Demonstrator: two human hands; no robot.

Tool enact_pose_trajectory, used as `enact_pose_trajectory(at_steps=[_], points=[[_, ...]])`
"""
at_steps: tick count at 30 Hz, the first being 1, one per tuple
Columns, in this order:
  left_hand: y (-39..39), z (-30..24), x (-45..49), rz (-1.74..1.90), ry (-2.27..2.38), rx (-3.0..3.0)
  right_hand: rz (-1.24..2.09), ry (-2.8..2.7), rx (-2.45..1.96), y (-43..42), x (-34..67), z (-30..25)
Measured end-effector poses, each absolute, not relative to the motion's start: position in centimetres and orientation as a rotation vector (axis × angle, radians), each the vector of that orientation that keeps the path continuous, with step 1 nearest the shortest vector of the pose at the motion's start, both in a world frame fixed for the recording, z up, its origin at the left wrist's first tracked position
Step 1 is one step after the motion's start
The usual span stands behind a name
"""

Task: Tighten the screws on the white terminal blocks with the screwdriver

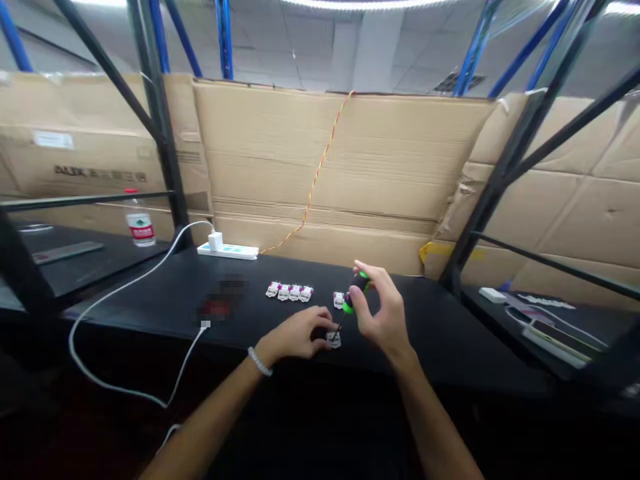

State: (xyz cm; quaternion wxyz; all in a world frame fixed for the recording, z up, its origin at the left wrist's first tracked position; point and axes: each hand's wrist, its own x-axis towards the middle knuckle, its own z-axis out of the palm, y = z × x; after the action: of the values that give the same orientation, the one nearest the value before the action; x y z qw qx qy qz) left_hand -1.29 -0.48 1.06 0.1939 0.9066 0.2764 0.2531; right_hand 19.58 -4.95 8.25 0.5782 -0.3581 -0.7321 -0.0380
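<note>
Head view: screwdriver tip at a small white part between the hands

The right hand is closed round the handle of a green-and-black screwdriver, whose shaft slants down toward the fingertips of the left hand. That left hand pinches a small white part at its near side, thumb and finger curled about its edge, and seems to brace it against the black tabletop. Whether the tip sits in a screw head or a slot is too small to tell.

To do this well, I would seat the tip fully before turning, bring the shaft in line with whatever it engages, and press gently while the right fingers roll the handle. The left pinch should be firm enough to stop the part twisting, with the fingertips out of the tip's path in case it slips.

The part lies right at the left fingertips, below and to the left of the right hand. Beyond the left hand sits a row of four white-and-purple parts; a single similar part lies just left of the screwdriver handle, ahead of both hands' meeting point.
</note>
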Motion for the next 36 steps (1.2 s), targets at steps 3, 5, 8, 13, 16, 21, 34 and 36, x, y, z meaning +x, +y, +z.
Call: enact_pose_trajectory(at_steps=[3,5,8,13,16,21,34,36], points=[[-0.43,1.02,-1.30,0.703,0.772,2.548,-0.169,-1.648,-0.887,-5.05,19.54,8.12],[-0.40,0.99,-1.30,0.713,0.762,2.542,-0.139,-1.665,-0.891,-5.10,19.58,8.02],[-0.41,1.00,-1.27,0.725,0.756,2.538,-0.064,-1.757,-0.862,-5.27,19.65,8.00],[-0.48,1.12,-1.27,0.719,0.763,2.549,-0.180,-1.682,-0.874,-5.26,19.39,8.21],[-0.44,1.08,-1.30,0.714,0.754,2.551,-0.214,-1.612,-0.881,-5.07,19.34,8.28],[-0.47,1.06,-1.25,0.727,0.754,2.545,-0.076,-1.728,-0.832,-5.40,19.51,8.39],[-0.47,1.09,-1.33,0.714,0.751,2.541,-0.087,-1.699,-0.828,-5.46,19.29,8.26],[-0.45,1.11,-1.33,0.715,0.750,2.541,-0.132,-1.674,-0.855,-5.47,19.21,8.24]])
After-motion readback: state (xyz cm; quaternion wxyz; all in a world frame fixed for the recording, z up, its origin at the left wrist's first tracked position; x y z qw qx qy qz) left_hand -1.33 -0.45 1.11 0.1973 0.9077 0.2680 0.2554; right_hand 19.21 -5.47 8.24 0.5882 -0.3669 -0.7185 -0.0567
